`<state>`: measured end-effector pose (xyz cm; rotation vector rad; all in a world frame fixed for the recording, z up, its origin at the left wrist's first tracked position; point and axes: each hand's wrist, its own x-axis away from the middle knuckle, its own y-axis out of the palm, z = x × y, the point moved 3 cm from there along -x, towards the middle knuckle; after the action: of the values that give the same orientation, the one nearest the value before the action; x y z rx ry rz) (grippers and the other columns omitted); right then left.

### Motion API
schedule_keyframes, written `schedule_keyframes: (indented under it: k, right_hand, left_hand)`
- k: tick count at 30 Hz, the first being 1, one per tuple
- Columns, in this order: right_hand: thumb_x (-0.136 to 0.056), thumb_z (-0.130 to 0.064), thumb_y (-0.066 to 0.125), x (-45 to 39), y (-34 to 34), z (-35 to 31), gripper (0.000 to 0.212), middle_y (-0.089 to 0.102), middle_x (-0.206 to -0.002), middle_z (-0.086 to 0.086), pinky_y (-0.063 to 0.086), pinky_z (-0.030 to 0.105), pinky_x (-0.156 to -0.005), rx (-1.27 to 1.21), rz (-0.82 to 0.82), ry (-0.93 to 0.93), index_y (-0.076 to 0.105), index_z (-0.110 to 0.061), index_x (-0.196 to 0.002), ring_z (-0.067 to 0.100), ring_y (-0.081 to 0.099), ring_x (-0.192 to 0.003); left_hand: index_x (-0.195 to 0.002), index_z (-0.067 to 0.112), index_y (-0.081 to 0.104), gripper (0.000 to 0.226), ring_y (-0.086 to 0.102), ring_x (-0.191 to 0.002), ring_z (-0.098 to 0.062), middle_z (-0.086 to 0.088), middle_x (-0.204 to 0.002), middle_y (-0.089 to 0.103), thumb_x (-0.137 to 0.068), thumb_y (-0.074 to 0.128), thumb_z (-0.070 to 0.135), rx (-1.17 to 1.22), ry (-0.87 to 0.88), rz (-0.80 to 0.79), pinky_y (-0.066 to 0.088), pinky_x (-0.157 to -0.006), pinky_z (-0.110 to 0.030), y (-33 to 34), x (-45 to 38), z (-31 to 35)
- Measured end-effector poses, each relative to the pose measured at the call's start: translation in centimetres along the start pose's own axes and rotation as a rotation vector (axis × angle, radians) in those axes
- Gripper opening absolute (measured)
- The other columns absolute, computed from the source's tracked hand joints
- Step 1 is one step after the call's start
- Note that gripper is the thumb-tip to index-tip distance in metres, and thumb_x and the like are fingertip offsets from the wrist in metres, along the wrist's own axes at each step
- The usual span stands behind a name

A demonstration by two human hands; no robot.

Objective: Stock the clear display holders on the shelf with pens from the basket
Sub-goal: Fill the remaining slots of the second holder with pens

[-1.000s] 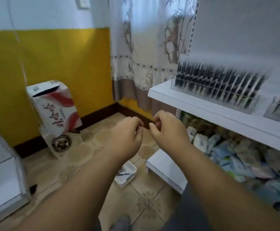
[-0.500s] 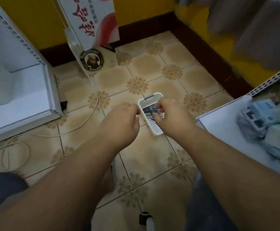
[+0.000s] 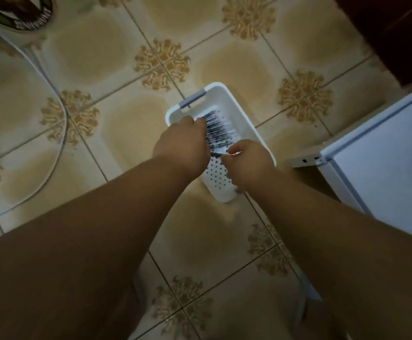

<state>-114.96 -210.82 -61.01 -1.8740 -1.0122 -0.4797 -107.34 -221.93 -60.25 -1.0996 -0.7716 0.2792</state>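
We're looking straight down at a beige tiled floor (image 3: 131, 123) with brown flower patterns at the corners. The white basket (image 3: 227, 99) sits on it, pens (image 3: 218, 130) piled at its far end. Our left hand (image 3: 181, 143) curls over the pens; our right hand (image 3: 248, 163) pinches one end. A white cord (image 3: 60, 133) loops left, a white shelf (image 3: 381, 163) edge sits right.

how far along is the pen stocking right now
Done: cannot tell, since no display holders show in this view. In hand: both the left hand and right hand reach into the white basket on the floor. Left: a row of pens remains in it.
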Motion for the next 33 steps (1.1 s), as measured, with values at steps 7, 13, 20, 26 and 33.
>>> schedule_keyframes:
  k: [7, 13, 20, 26, 33]
  right_hand:
    - [-0.084, -0.023, 0.060, -7.9, 4.7, 3.6, 0.035, 0.064, -0.112, 0.015, 0.056, 0.046, -0.088, -0.139, -0.040, 0.255, 0.057, -0.009, -0.116, 0.035, 0.065, -0.104]
    - [-0.100, -0.021, 0.048, -10.6, 5.5, 4.3, 0.030, 0.060, -0.128, 0.013, 0.041, 0.030, -0.087, 0.124, -0.019, 0.149, 0.059, -0.006, -0.124, 0.029, 0.057, -0.116]
    - [-0.102, -0.023, 0.046, -11.1, 4.6, 4.7, 0.034, 0.056, -0.134, 0.011, 0.041, 0.031, -0.099, 0.407, 0.037, 0.114, 0.054, -0.005, -0.130, 0.025, 0.053, -0.122]
    - [-0.101, -0.033, 0.049, -9.9, 4.9, 3.9, 0.033, 0.055, -0.134, 0.004, 0.040, 0.029, -0.099, 0.288, -0.079, 0.237, 0.057, -0.014, -0.127, 0.021, 0.052, -0.123]
    - [-0.098, -0.024, 0.054, -7.6, 5.8, 2.3, 0.038, 0.057, -0.133, 0.012, 0.047, 0.015, -0.067, -0.217, -0.070, 0.368, 0.051, -0.003, -0.130, 0.029, 0.055, -0.122]
  left_hand:
    - [-0.136, 0.012, 0.039, 0.057, 0.046, -0.122, -0.036, -0.016, -0.134, 0.043, -0.086, 0.063, 0.024, -0.230, -0.044, -0.160, 0.042, -0.096, -0.045, 6.3, -6.5, 0.4]
    - [-0.149, 0.007, 0.015, 0.086, 0.037, -0.134, -0.039, -0.023, -0.145, 0.033, -0.085, 0.067, 0.031, -0.385, -0.182, -0.209, 0.036, -0.104, -0.047, 8.6, -9.7, 0.2]
    - [-0.141, 0.007, 0.027, 0.068, 0.057, -0.095, -0.036, -0.015, -0.105, 0.055, -0.083, 0.064, 0.008, -0.225, -0.067, -0.289, 0.045, -0.070, -0.043, 8.9, -10.3, 0.4]
    - [-0.127, 0.004, 0.040, 0.046, 0.050, -0.083, -0.030, -0.011, -0.094, 0.048, -0.086, 0.062, 0.009, -0.204, -0.053, -0.235, 0.041, -0.066, -0.039, 7.0, -9.9, 0.3]
    - [-0.122, 0.006, 0.048, 0.036, 0.057, -0.091, -0.026, -0.007, -0.095, 0.055, -0.092, 0.062, 0.017, -0.239, 0.023, -0.280, 0.046, -0.074, -0.035, 2.1, -8.5, 1.4]
